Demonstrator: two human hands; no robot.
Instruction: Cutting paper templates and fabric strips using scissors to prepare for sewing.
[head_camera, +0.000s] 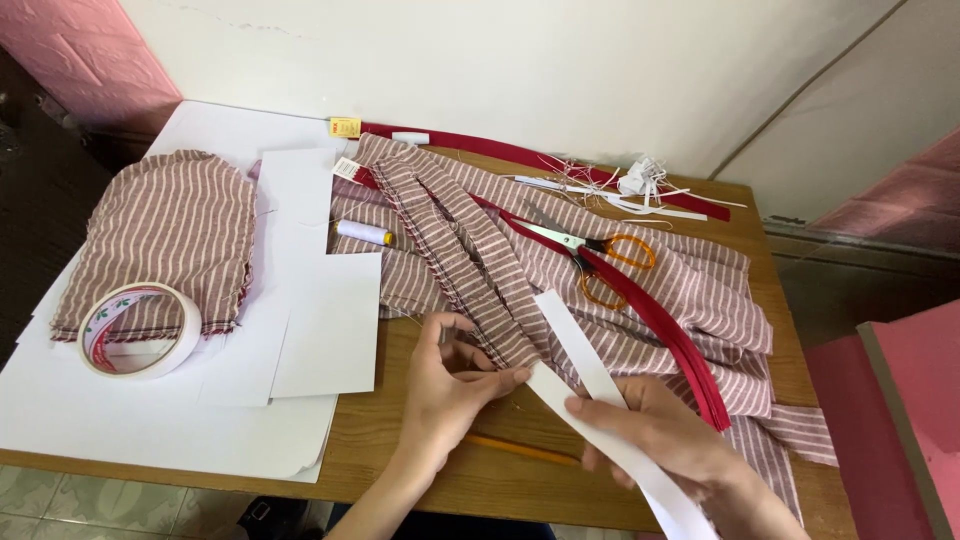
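My left hand (452, 385) pinches the near end of a gathered strip of red-and-white striped fabric (455, 240) that runs away across the table. My right hand (655, 432) grips a long white paper strip (580, 345) lying diagonally over the striped cloth, its upper end near the fabric strip. A yellow pencil (520, 450) lies on the wood just below both hands. Orange-handled scissors (600, 255) rest on the striped fabric beyond my hands, beside a red band (660, 330).
A roll of white tape (138, 330) sits on white card sheets (320, 320) at left, next to a rounded striped fabric piece (165, 235). A white thread spool (363, 233) lies mid-table. White scraps (640, 185) lie at the back. The wooden table edge (480, 500) is near me.
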